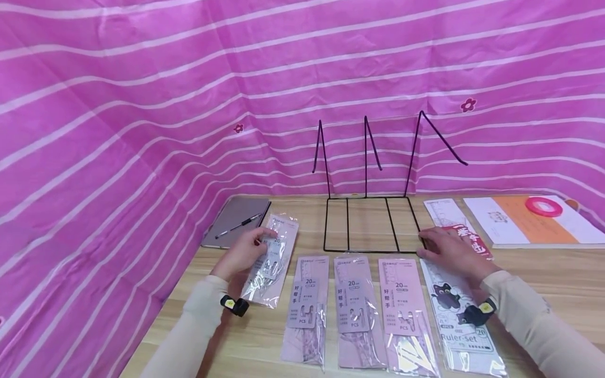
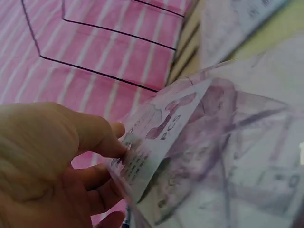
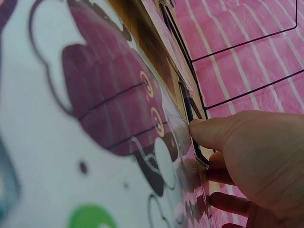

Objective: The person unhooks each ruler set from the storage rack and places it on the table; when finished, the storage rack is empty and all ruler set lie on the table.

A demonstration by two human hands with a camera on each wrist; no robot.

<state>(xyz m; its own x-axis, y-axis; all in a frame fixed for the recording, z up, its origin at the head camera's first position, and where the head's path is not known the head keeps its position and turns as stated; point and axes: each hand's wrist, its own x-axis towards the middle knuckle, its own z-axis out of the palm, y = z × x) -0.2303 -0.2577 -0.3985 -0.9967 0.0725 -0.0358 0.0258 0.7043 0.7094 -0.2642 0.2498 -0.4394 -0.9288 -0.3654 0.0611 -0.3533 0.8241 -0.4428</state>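
On the left, my left hand (image 1: 248,251) pinches the left edge of a clear-wrapped pink ruler set (image 1: 282,251), thumb and index finger close on the wrapper in the left wrist view. My right hand (image 1: 451,253) is at the right front corner of a black wire rack (image 1: 372,252). The right wrist view shows its thumb (image 3: 204,132) against the rack's wire, with the other fingers curled beyond it. Beneath that hand lies a white cat-print ruler set (image 1: 465,328), its upper part partly covered.
Three more pink ruler sets (image 1: 306,304) lie side by side in front of the rack. A grey notebook (image 1: 231,215) with a pen (image 1: 238,226) is at back left. At back right are a red-labelled packet (image 1: 472,241), a book (image 1: 515,223) and a pink tape roll (image 1: 543,207).
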